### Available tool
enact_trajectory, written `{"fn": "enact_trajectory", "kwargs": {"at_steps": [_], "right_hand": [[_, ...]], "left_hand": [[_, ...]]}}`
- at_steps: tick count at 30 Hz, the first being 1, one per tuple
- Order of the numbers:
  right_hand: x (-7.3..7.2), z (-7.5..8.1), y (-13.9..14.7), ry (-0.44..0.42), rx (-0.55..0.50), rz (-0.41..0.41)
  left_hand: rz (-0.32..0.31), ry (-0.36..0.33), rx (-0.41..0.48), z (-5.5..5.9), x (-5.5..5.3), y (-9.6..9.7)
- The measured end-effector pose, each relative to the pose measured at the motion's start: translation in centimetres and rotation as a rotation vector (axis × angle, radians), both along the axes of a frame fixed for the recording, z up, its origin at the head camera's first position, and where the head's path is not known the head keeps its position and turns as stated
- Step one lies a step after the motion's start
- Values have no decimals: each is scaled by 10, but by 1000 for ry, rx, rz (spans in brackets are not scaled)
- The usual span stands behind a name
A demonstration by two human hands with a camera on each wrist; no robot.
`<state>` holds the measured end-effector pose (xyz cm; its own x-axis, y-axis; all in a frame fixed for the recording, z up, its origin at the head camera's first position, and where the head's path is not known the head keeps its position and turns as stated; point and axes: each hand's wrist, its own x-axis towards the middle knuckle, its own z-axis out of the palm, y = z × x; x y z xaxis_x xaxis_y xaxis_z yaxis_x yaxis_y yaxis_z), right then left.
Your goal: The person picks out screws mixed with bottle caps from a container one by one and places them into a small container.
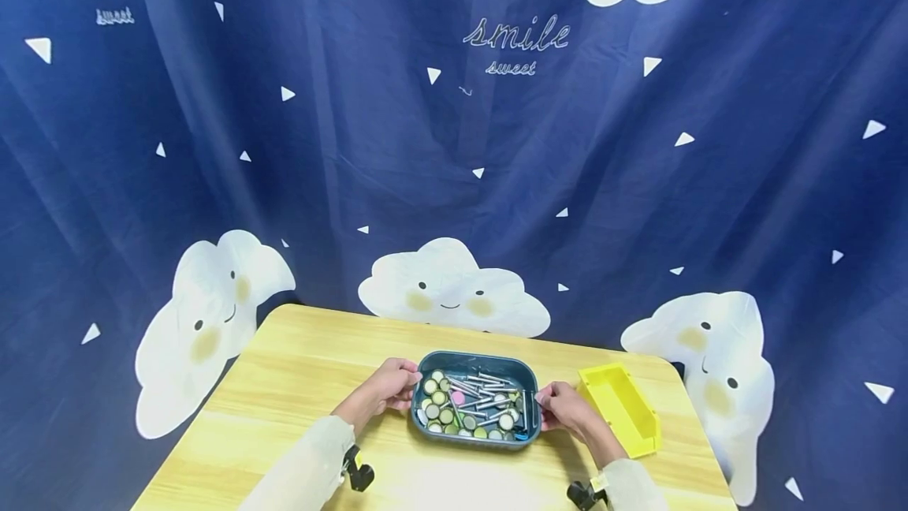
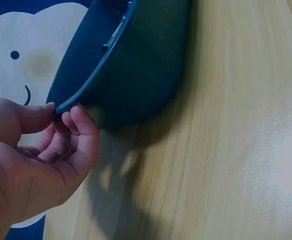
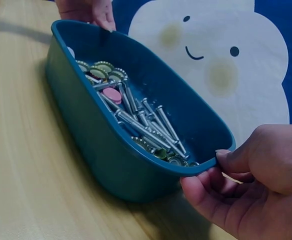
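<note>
A dark teal tub [image 1: 468,441] with rounded corners is between my two hands. At its left end, my left hand [image 1: 386,386] pinches the rim between thumb and fingers. The right hand [image 1: 567,408] grips the rim at the other end, thumb on top and fingers beneath. Inside lie several crimped bottle caps [image 3: 103,70], several silver bolts or pins [image 3: 146,127] and a pink disc [image 3: 112,95]. A small blue item [image 1: 521,435] shows in the near right corner, its kind unclear. Whether the tub's base touches the table, I cannot tell.
An angular yellow bin [image 1: 617,404] stands on the wooden table [image 1: 319,337], just right of my right hand. Behind the table hangs a blue curtain [image 1: 397,156] with clouds and triangles printed on it.
</note>
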<state>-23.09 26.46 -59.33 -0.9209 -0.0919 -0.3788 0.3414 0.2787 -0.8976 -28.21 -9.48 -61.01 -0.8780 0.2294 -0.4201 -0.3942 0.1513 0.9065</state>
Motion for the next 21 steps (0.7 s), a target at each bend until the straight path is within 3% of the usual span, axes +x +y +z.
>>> {"fn": "enact_trajectory", "kwargs": {"at_steps": [14,21], "right_hand": [[-3,1,-1,12,45,-31],[-3,4,-3,69,164,-28]], "left_hand": [[8,-19,18,1,-3,2],[-2,-11,12,3,-1,2]]}}
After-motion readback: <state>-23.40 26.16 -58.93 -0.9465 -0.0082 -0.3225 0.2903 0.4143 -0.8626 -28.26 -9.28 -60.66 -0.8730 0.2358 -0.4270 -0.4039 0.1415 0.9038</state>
